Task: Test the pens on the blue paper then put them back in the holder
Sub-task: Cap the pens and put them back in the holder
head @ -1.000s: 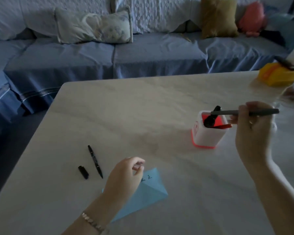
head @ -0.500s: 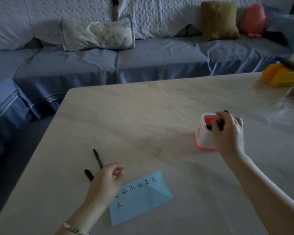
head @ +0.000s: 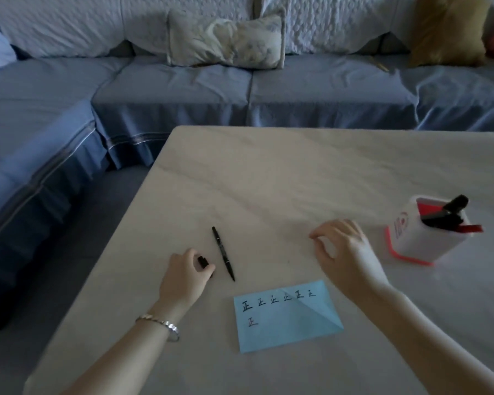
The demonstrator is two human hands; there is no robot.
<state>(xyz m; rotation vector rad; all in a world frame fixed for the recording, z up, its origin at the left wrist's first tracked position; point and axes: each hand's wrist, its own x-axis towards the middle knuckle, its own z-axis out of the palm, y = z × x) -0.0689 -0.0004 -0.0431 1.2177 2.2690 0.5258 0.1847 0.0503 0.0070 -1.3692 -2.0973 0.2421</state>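
We see the left hand [head: 186, 276] pinching the pen cap [head: 203, 262] on the table [head: 268, 181], just beside the uncapped pen [head: 223, 253]. Right hand [head: 345, 252] loosely curled, holding nothing (between blue paper [head: 287, 316] and holder [head: 422, 232]).

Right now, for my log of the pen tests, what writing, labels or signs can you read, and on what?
"正", six in a row and one below: handwritten on the blue paper.
Red mark on the white pen holder: too blurred to read.
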